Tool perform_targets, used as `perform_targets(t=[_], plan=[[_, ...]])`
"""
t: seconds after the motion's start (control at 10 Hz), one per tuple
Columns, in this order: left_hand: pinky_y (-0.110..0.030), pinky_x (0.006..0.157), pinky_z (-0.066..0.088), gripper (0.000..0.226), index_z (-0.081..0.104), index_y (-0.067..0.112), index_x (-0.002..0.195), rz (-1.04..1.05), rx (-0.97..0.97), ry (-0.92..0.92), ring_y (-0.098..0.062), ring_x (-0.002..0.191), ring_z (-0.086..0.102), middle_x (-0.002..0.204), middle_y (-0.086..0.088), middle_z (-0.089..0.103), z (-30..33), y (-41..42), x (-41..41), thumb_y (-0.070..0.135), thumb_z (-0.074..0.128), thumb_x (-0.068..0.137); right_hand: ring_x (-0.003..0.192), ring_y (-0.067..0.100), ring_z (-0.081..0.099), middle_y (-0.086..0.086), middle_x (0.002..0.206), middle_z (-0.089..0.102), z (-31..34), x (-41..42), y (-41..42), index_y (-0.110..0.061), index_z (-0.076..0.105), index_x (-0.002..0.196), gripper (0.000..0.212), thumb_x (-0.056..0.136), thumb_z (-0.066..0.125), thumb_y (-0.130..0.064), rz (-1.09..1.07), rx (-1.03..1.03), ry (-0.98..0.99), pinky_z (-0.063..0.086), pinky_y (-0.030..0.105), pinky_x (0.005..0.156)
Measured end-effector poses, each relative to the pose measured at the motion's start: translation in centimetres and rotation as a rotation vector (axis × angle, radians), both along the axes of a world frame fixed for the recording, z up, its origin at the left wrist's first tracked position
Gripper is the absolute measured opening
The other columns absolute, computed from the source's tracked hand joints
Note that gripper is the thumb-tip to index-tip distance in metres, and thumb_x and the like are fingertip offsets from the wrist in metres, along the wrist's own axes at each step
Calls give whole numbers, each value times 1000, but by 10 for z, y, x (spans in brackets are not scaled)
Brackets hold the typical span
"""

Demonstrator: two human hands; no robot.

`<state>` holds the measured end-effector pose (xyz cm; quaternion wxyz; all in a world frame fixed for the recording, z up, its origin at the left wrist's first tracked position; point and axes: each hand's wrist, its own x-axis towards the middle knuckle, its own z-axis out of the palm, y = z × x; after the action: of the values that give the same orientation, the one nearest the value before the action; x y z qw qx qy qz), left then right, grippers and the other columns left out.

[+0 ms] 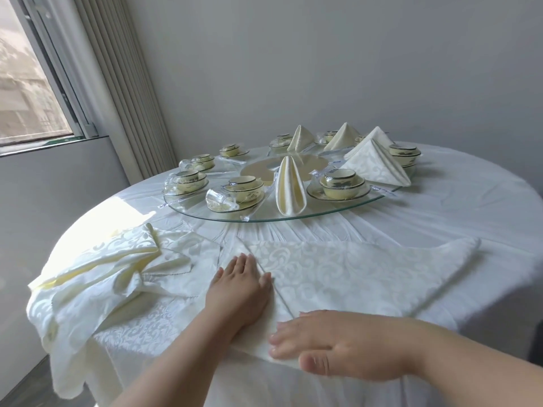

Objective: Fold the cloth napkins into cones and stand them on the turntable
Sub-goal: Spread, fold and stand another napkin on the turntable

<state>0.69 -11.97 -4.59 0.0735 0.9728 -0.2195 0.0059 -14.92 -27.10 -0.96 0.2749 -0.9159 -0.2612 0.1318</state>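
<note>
A white patterned napkin (pixel 338 277) lies folded into a wide triangle on the near part of the table. My left hand (pixel 241 289) presses flat on its left part with straight fingers. My right hand (pixel 332 345) lies flat on its near corner, fingers pointing left. The glass turntable (pixel 205 217) stands behind it. Several folded napkin cones stand on it: one at the front (pixel 289 189), a large one at the right (pixel 379 165), and others at the back (pixel 299 138).
A heap of loose napkins (pixel 97 277) hangs over the table's left edge. Cup and bowl sets (pixel 338 186) ring the turntable, along with a tipped glass (pixel 220 201). A window and blinds stand at the left, a wall behind.
</note>
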Motion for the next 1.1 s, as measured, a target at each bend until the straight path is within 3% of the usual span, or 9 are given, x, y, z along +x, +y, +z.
perform_targets(t=[0.1, 0.2, 0.3, 0.4, 0.6, 0.7, 0.8, 0.9, 1.1], plan=[[-34, 120, 3, 65, 7, 19, 153, 6, -4, -5, -12, 148, 1, 161, 1, 4, -1, 0, 1, 52, 16, 98, 102, 2, 60, -10, 108, 67, 12, 26, -37, -25, 69, 107, 42, 85, 52, -57, -384, 210, -49, 46, 26, 95], [-34, 120, 3, 65, 6, 21, 154, 10, -3, -19, -11, 148, 0, 161, 3, 4, -2, 0, 1, 53, 16, 98, 87, 13, 58, -9, 91, 61, 15, 75, -81, -23, 63, 93, 25, 88, 61, -47, -731, 42, -250, 44, 25, 70], [-34, 120, 3, 65, 6, 21, 154, 10, -9, -24, -10, 148, -1, 161, 3, 3, -1, 1, -1, 53, 16, 98, 89, 13, 53, -10, 92, 53, 15, 115, -109, -23, 58, 103, 35, 83, 64, -51, -844, -124, -141, 40, 25, 71], [-33, 120, 3, 65, 5, 21, 154, 13, -13, -28, -10, 148, -1, 161, 4, 3, 0, 1, -2, 53, 16, 98, 76, 14, 51, -2, 85, 57, 15, 138, -114, -16, 60, 87, 36, 82, 66, -51, -775, -318, -41, 37, 26, 63], [-32, 120, 3, 65, 6, 21, 154, 8, -8, -38, -9, 147, -1, 161, 5, 3, 1, 0, -3, 53, 16, 98, 66, 22, 42, 1, 72, 47, 32, 126, -134, -19, 50, 68, 42, 76, 70, -54, -766, -406, 210, 28, 30, 59], [-32, 120, 3, 65, 7, 22, 154, 9, -5, -36, -9, 147, 0, 161, 5, 4, 1, 0, -4, 53, 16, 98, 66, 22, 48, 0, 74, 54, 42, 104, -150, -17, 59, 76, 33, 80, 71, -48, -773, -383, 263, 36, 26, 58], [-33, 120, 4, 65, 7, 22, 154, 12, -5, -30, -10, 148, 1, 161, 4, 5, 1, 0, -4, 54, 16, 98, 63, 23, 59, 7, 77, 65, 47, 78, -174, -10, 67, 84, 22, 82, 74, -31, -820, -234, 409, 47, 24, 58], [-33, 120, 5, 66, 8, 22, 154, 16, -1, -28, -10, 148, 2, 161, 3, 5, 1, 0, -3, 55, 17, 97, 57, 18, 58, -1, 63, 66, 51, 52, -201, -14, 68, 76, 19, 80, 76, -31, -875, -314, 385, 44, 22, 54], [-33, 120, 5, 66, 8, 21, 153, 19, 16, -26, -11, 148, 2, 161, 3, 6, 3, 0, -4, 55, 17, 98, 47, 14, 57, 7, 70, 60, 56, 18, -232, -10, 61, 80, 17, 79, 77, -13, -1015, -301, 373, 48, 21, 49]])
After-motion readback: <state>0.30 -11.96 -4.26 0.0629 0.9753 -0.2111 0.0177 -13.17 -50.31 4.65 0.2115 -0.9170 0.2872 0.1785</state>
